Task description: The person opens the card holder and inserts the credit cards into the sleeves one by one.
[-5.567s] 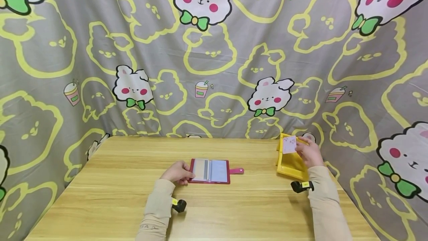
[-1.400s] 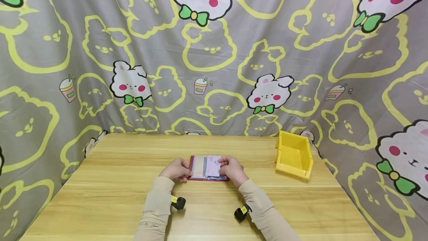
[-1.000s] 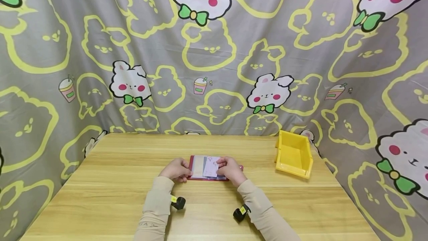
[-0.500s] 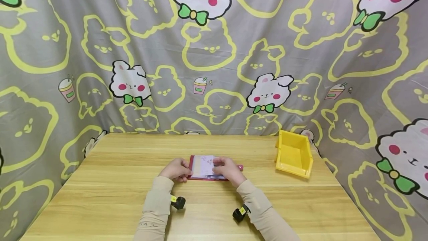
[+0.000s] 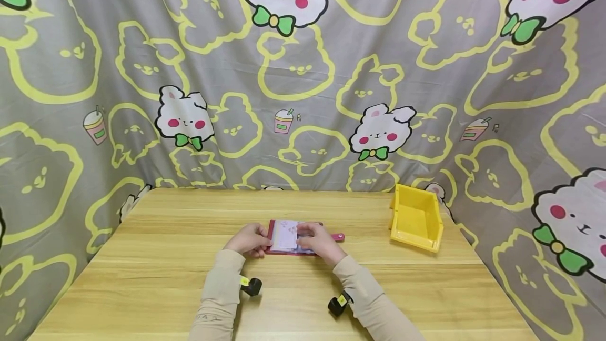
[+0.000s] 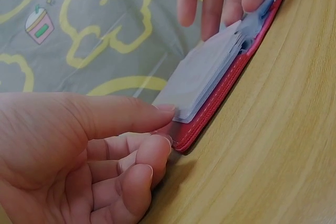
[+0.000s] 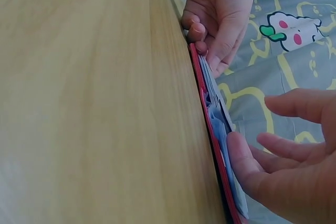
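Note:
A red card holder (image 5: 271, 229) with clear sleeves lies spread on the table, its pink snap strap (image 5: 338, 237) pointing right. My left hand (image 5: 248, 240) pinches the holder's left edge, with the thumb on top in the left wrist view. A pale card with a pink print (image 5: 285, 234) lies over the left-hand sleeves. My right hand (image 5: 319, 242) is over the right half, fingers extended at the card's right edge. In the right wrist view, one digit touches the sleeves (image 7: 218, 119) while the other fingers are spread apart. Whether the card is inside a sleeve cannot be seen.
A yellow bin (image 5: 416, 219) stands at the right rear of the wooden table (image 5: 189, 209). A grey patterned curtain (image 5: 303, 88) hangs behind the table and along its sides. Small black cameras are strapped to both wrists.
My right hand brought the card from the yellow bin to the holder. The card then moved left from the right half onto the left sleeves, and my right fingers loosened. My left hand stayed put.

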### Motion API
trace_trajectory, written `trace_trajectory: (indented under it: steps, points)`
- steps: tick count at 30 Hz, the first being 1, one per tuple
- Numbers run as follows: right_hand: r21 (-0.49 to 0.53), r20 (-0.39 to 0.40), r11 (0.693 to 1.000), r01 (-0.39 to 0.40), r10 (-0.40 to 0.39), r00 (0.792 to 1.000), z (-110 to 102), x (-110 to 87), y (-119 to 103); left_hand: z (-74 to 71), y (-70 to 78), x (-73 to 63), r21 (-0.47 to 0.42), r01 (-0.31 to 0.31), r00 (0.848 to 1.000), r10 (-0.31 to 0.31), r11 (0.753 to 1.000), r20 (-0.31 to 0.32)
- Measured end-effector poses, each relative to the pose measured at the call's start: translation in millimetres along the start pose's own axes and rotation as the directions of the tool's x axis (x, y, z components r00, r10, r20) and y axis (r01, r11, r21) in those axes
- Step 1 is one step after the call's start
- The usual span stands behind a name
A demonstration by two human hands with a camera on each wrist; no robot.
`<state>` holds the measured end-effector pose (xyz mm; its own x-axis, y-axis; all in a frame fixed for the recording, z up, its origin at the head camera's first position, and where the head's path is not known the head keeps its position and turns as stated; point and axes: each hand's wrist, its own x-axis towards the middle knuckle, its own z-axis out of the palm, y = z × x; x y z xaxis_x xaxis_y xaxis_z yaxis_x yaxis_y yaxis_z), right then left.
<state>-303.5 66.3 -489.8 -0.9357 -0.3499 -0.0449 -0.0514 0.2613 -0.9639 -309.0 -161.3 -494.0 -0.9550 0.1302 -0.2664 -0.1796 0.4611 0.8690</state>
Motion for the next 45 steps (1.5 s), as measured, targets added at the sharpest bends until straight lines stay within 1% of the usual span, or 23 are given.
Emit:
trace_trajectory:
  steps: [3, 12, 17, 19, 22, 23, 25, 29, 30, 34, 36, 38, 42, 45]
  points:
    - [-0.005, 0.025, 1.000, 0.019, -0.019, 1.000, 0, -0.9, 0, 0.0, 0.3, 0.1, 0.000, 0.000, 1.000, 0.000, 1.000, 0.004]
    - [-0.022, 0.088, 1.000, 0.020, -0.018, 0.996, -1, -0.6, 2, 0.3, 1.9, -0.5, -0.008, 0.009, 1.000, -0.009, 1.000, 0.006]
    - [-0.031, 0.118, 0.999, 0.014, -0.011, 0.993, -5, 1.9, 3, 0.9, 1.3, -1.1, 0.001, 0.013, 1.000, -0.013, 1.000, -0.005]
    - [-0.013, 0.116, 1.000, 0.010, -0.008, 0.993, -10, 3.0, 2, 0.9, 0.7, -0.9, -0.003, 0.016, 1.000, -0.016, 1.000, -0.007]
    - [0.023, 0.100, 1.000, 0.007, -0.009, 0.995, -20, 3.4, 1, 0.5, 0.2, -0.9, -0.008, 0.023, 1.000, -0.023, 1.000, -0.011]
    - [0.044, 0.091, 0.999, 0.011, -0.015, 0.996, -24, 1.0, -3, 0.4, 0.0, -0.7, -0.009, 0.025, 1.000, -0.025, 1.000, -0.011]
    - [0.078, 0.079, 0.997, 0.020, -0.027, 0.997, -34, 1.1, -4, -0.1, 0.2, -0.4, -0.016, 0.029, 1.000, -0.029, 0.999, -0.009]
    - [0.102, 0.032, 0.994, 0.033, -0.036, 0.999, -56, 2.0, -2, -0.8, 1.5, -1.0, -0.035, 0.029, 1.000, -0.029, 0.999, 0.000]
    - [0.094, 0.019, 0.995, 0.039, -0.041, 0.999, -63, 4.4, 3, -0.9, 1.7, -1.1, -0.042, 0.028, 1.000, -0.028, 0.999, 0.003]
    - [0.009, -0.087, 0.999, 0.036, -0.035, 0.996, -82, 2.5, 7, -1.0, 0.6, -0.8, -0.072, 0.029, 1.000, -0.029, 0.997, 0.002]
    - [-0.029, -0.139, 1.000, 0.001, -0.005, 0.990, -90, 1.4, 11, -1.2, -0.3, -0.3, -0.083, 0.031, 1.000, -0.031, 0.996, 0.003]
    - [-0.050, -0.164, 0.997, -0.051, 0.042, 0.986, -97, 0.1, 14, -1.6, -1.1, 0.3, -0.096, 0.030, 1.000, -0.030, 0.995, 0.007]
    - [-0.082, -0.146, 0.986, -0.148, 0.135, 0.980, -108, -2.0, 23, -3.0, -2.7, 1.9, -0.120, 0.029, 0.999, -0.027, 0.992, 0.021]
    - [-0.143, -0.107, 0.972, -0.184, 0.170, 0.980, -112, -4.0, 26, -4.2, -3.1, 2.0, -0.134, 0.033, 0.999, -0.029, 0.990, 0.030]
